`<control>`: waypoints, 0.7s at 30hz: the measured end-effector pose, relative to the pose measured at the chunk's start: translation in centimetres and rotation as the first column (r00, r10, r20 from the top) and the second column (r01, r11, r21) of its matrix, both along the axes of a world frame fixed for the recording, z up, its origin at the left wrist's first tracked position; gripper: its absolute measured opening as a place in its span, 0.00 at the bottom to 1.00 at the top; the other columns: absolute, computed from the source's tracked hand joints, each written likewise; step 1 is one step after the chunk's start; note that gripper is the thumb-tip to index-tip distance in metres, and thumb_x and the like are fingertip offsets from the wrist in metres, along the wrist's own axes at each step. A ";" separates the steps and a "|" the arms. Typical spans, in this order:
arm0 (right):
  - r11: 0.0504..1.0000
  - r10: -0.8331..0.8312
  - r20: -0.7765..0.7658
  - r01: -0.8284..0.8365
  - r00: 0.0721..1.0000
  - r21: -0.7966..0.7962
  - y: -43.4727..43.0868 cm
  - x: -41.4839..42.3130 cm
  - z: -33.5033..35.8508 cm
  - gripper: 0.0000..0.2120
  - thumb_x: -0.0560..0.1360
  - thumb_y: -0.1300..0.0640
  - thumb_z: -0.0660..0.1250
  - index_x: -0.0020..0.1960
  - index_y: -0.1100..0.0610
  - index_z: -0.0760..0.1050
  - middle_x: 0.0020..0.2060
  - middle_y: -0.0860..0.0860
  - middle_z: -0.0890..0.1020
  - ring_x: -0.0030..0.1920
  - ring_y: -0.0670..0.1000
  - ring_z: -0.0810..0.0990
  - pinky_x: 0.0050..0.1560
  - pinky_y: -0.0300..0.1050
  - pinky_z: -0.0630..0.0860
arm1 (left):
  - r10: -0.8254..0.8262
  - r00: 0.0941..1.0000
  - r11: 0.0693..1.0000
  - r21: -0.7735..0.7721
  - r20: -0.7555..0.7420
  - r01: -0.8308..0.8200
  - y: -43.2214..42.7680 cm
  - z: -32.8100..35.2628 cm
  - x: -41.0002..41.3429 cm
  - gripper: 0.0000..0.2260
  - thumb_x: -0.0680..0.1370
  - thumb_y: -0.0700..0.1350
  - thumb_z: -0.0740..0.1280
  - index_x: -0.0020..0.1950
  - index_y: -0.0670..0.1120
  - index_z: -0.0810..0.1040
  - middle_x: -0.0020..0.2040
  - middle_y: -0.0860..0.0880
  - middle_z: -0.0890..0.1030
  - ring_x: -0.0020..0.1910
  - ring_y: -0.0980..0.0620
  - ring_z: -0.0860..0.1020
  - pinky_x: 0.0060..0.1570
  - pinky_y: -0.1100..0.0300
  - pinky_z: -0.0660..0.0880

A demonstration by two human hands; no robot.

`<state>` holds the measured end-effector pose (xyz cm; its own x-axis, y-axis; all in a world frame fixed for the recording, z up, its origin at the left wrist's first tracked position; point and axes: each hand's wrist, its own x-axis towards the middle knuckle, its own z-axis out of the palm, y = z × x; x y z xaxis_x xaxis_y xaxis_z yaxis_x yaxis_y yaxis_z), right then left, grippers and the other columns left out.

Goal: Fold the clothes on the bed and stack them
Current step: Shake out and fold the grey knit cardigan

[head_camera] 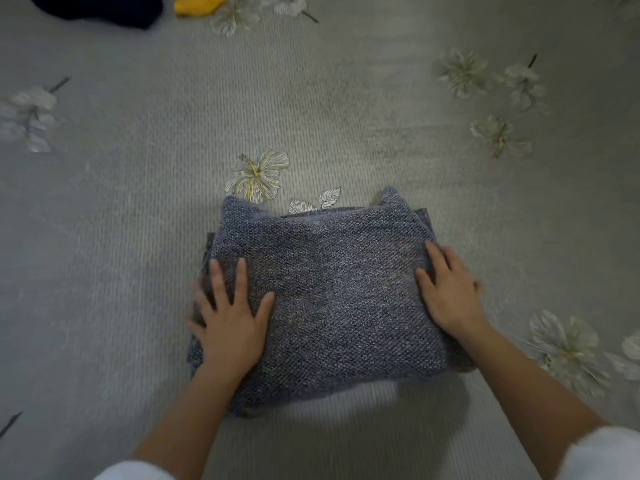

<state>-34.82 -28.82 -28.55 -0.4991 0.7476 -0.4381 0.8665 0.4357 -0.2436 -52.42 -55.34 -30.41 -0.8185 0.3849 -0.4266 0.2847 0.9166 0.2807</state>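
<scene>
A blue-grey knitted garment lies folded into a thick rectangle on the bed, near me. My left hand lies flat on its left part with the fingers spread. My right hand rests on its right edge, fingers straight and pointing away from me. Both hands press down on the knit; neither grips it. The hands are slightly blurred by motion.
The bed is covered by a grey ribbed sheet printed with pale flowers. At the far left top edge lie a dark navy garment and a yellow garment, both partly cut off by the frame.
</scene>
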 end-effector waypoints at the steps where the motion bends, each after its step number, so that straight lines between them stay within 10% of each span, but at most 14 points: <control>1: 0.992 -0.112 -0.060 0.107 0.992 -0.070 0.2 0.6 0.2 0.31 0.79 0.41 0.56 0.77 0.48 0.49 0.76 0.52 0.58 0.74 0.56 0.60 0.71 0.64 0.56 | 0.072 0.997 0.997 0.011 0.033 -0.073 -0.3 0.2 0.0 0.34 0.73 0.71 0.46 0.73 0.65 0.32 0.77 0.51 0.33 0.76 0.41 0.37 0.68 0.31 0.44; 4: 0.868 -0.443 -0.168 0.375 0.881 -0.325 0.3 1.5 0.6 0.33 0.72 0.43 0.71 0.69 0.56 0.62 0.64 0.56 0.75 0.56 0.55 0.76 0.60 0.52 0.69 | 0.243 0.962 0.965 0.068 0.123 -0.252 -0.8 0.9 -0.1 0.41 0.71 0.71 0.55 0.73 0.62 0.31 0.78 0.43 0.42 0.75 0.36 0.47 0.68 0.32 0.51; 11: 0.772 -0.566 -0.145 0.461 0.811 -0.437 0.3 1.3 0.9 0.22 0.68 0.47 0.76 0.54 0.58 0.75 0.50 0.56 0.81 0.49 0.57 0.80 0.57 0.55 0.76 | 0.490 0.813 0.813 0.171 0.314 -0.557 -1.6 1.9 -1.6 0.50 0.64 0.64 0.75 0.77 0.48 0.54 0.71 0.39 0.67 0.67 0.37 0.69 0.65 0.41 0.67; 16: 0.969 -0.245 -0.281 0.233 0.928 -0.077 -2.1 1.1 4.2 0.11 0.72 0.52 0.71 0.44 0.54 0.70 0.36 0.50 0.77 0.41 0.56 0.78 0.38 0.46 0.70 | 0.381 0.856 0.827 0.285 0.349 -0.484 -2.9 5.2 -1.3 0.14 0.71 0.53 0.73 0.52 0.48 0.77 0.52 0.46 0.82 0.42 0.51 0.78 0.39 0.57 0.73; 21: 1.000 0.006 -0.355 0.001 0.935 0.019 -6.7 1.6 9.6 0.09 0.74 0.56 0.67 0.45 0.55 0.67 0.36 0.49 0.74 0.39 0.55 0.75 0.37 0.46 0.64 | 0.117 0.974 0.861 0.469 0.194 -0.197 -1.2 11.2 3.0 0.25 0.72 0.49 0.73 0.67 0.49 0.70 0.59 0.50 0.78 0.57 0.48 0.77 0.52 0.56 0.72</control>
<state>-33.19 -35.48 -18.95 -0.6214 0.7525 -0.2182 0.7241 0.4451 -0.5268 -49.41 -56.59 -19.16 -0.8250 0.4467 -0.3463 0.0651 0.6838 0.7268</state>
